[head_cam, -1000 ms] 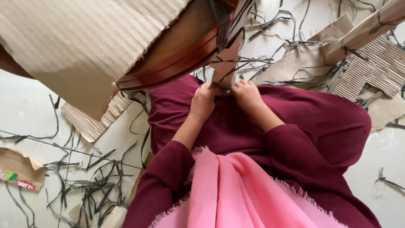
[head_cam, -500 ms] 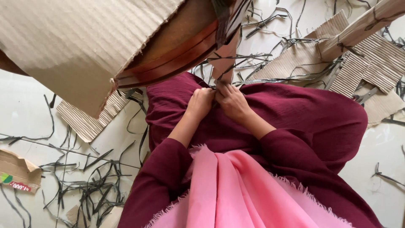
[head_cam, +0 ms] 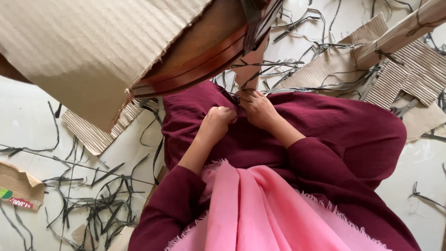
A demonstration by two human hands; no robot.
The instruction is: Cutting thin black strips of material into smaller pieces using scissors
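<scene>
Pale, scuffed floor (head_cam: 28,121) spreads under everything I see from the head camera, littered with thin dark strips (head_cam: 88,204) to the left of my hands and torn pieces of ribbed brown corrugated cardboard (head_cam: 409,79) well off to the right

My left hand (head_cam: 216,124) sits in my lap on the dark maroon fabric of my garment (head_cam: 334,130), its fingers curled together into a loose fist; what, if anything, is inside that fist I cannot tell. My right hand (head_cam: 258,108) lies just beside it, the two touching at the knuckles, and its fingers are bent down and pinched on the lower end of a narrow tan cardboard strip (head_cam: 248,69) that rises straight up from the fingertips. Several of the dark strips cross in front of that piece just above the right hand

Above and to the left of both hands hangs a large flat sheet of plain brown cardboard (head_cam: 88,51) with a torn lower edge, and against its underside I see a curved reddish-brown wooden form (head_cam: 200,65) with a dark band (head_cam: 253,18) running down over it. Below my forearms, nearest the camera, a pink fringed cloth (head_cam: 260,214) drapes over the maroon sleeves
</scene>
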